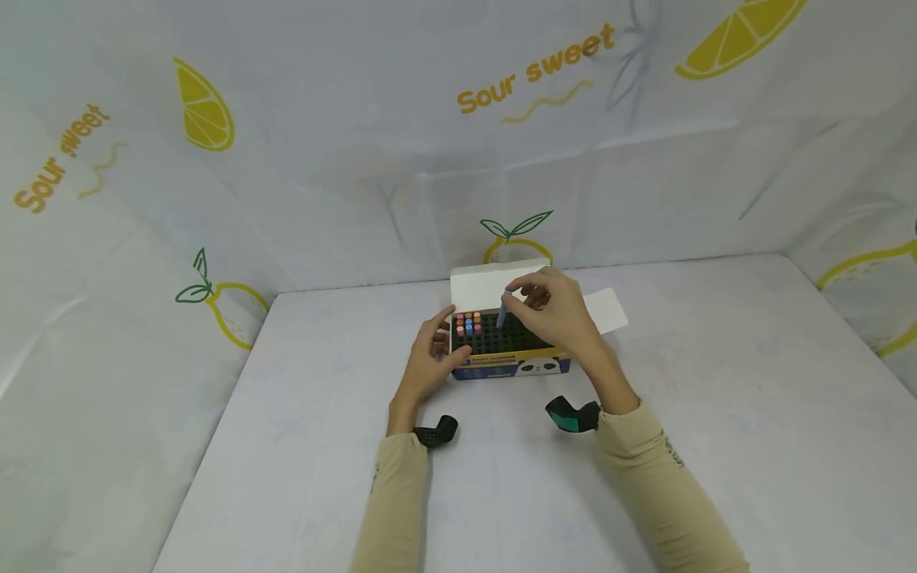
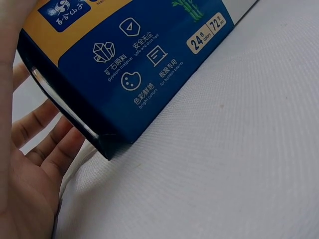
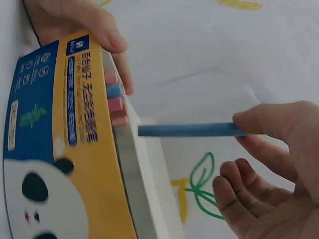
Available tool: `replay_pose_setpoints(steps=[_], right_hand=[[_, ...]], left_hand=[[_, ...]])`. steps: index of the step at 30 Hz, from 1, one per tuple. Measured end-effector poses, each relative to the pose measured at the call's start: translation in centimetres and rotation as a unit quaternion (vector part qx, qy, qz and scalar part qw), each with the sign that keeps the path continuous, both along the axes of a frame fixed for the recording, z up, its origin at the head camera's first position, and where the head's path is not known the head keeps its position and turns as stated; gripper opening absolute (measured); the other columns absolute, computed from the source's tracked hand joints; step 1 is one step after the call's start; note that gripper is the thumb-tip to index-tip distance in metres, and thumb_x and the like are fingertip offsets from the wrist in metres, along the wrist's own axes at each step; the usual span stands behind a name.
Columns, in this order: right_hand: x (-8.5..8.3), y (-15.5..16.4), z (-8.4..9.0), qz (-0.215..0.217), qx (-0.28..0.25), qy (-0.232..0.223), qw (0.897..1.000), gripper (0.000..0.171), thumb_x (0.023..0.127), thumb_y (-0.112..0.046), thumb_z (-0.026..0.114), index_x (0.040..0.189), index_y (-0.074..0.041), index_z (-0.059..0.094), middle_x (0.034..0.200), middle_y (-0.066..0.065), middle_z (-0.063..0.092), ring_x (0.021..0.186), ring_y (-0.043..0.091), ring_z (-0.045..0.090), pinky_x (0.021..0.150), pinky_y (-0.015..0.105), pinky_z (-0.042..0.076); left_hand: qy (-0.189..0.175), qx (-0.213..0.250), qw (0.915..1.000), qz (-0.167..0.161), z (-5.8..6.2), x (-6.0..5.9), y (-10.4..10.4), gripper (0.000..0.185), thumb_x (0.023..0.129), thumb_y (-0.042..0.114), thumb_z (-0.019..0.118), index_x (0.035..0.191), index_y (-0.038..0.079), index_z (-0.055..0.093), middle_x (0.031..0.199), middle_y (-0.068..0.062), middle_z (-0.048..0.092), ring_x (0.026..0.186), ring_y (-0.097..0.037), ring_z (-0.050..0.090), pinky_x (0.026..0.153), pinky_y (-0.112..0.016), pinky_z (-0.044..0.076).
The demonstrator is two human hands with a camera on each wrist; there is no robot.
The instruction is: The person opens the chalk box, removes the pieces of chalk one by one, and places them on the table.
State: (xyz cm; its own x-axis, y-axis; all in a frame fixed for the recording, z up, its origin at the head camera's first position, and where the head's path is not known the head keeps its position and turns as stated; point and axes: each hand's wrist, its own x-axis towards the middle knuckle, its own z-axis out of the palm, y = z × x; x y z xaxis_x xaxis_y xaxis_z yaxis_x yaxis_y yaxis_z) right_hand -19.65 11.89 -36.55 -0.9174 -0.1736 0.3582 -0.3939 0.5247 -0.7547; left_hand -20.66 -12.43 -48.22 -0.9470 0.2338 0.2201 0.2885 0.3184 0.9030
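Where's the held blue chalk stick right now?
In the head view, the blue chalk stick is pinched in the right hand, above the open box, right of the standing chalks.

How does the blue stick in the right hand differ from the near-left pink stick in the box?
Support: the right hand pinches the blue stick; the pink stick stands in the box.
Exposure: most of the blue stick's length shows; only the pink stick's upper end does.
Color: the blue stick is blue, the pink stick pink.
Shared: both look like slim chalk sticks.
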Motion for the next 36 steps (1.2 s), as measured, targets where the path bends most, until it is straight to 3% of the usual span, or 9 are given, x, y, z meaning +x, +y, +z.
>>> replay_pose_setpoints(steps=[7,13,16,23,26,32,36], right_hand=[[2.9,3.9,1.0,0.041,0.038,-0.029,0.998,0.014,0.093,-0.014,0.075,0.102,-0.004,0.078,0.093,0.010,0.069,0.080,0.015,0.062,0.074,0.025,0.053],[5.1,7.0,0.5,0.081,0.084,-0.033,0.993,0.007,0.089,-0.013,0.079,0.096,-0.011,0.078,0.085,-0.001,0.067,0.074,0.002,0.058,0.069,0.022,0.052],[5.6,8.1,-0.2,0.087,0.105,-0.049,0.989,0.008,0.088,-0.013,0.079,0.096,-0.011,0.078,0.082,-0.003,0.065,0.072,0.002,0.056,0.067,0.022,0.052],[5.9,9.9,-2.3,0.107,0.132,-0.112,0.979,0.009,0.087,-0.013,0.080,0.094,-0.008,0.077,0.082,-0.003,0.066,0.071,0.001,0.053,0.064,0.021,0.048],[5.6,10.3,-3.1,0.114,0.129,-0.118,0.978,0.010,0.088,-0.013,0.080,0.094,-0.006,0.077,0.085,-0.001,0.069,0.072,0.001,0.054,0.064,0.021,0.048],[4.7,10.8,-5.1,0.093,0.127,-0.127,0.979,0.013,0.090,-0.012,0.078,0.099,-0.002,0.079,0.087,0.002,0.071,0.072,0.005,0.056,0.064,0.022,0.049],[4.3,11.0,-6.2,0.083,0.131,-0.142,0.978,0.015,0.092,-0.013,0.076,0.100,-0.001,0.079,0.089,0.004,0.074,0.072,0.005,0.055,0.063,0.021,0.049]], left_hand=[[-0.001,-0.005,1.0000,0.001,0.0,0.0,0.0,0.082,0.087,0.059,0.073,0.157,0.029,0.041,0.131,-0.013,0.050,0.100,-0.020,0.051,0.088,-0.033,0.046],[-0.002,-0.002,1.0000,0.000,0.0,0.0,-0.2,0.078,0.089,0.048,0.074,0.157,0.029,0.041,0.131,-0.014,0.050,0.100,-0.021,0.051,0.090,-0.038,0.047],[0.000,-0.003,1.0000,0.003,0.0,0.0,-0.4,0.078,0.089,0.050,0.074,0.157,0.030,0.041,0.132,-0.013,0.051,0.100,-0.020,0.051,0.090,-0.037,0.047],[-0.004,0.005,1.0000,-0.002,0.0,0.0,-0.3,0.073,0.091,0.032,0.073,0.157,0.029,0.041,0.131,-0.015,0.050,0.100,-0.023,0.050,0.088,-0.037,0.045],[-0.003,0.003,1.0000,-0.001,0.0,0.1,-0.3,0.074,0.091,0.037,0.073,0.157,0.030,0.041,0.131,-0.015,0.050,0.100,-0.023,0.050,0.089,-0.036,0.045],[0.000,-0.007,1.0000,-0.001,-0.1,-0.1,-0.1,0.084,0.087,0.067,0.068,0.157,0.031,0.040,0.131,-0.015,0.050,0.102,-0.020,0.051,0.091,-0.037,0.047],[0.004,-0.018,0.9998,0.002,-0.2,-0.1,0.1,0.091,0.084,0.078,0.062,0.158,0.029,0.039,0.131,-0.016,0.049,0.103,-0.020,0.052,0.092,-0.038,0.047]])
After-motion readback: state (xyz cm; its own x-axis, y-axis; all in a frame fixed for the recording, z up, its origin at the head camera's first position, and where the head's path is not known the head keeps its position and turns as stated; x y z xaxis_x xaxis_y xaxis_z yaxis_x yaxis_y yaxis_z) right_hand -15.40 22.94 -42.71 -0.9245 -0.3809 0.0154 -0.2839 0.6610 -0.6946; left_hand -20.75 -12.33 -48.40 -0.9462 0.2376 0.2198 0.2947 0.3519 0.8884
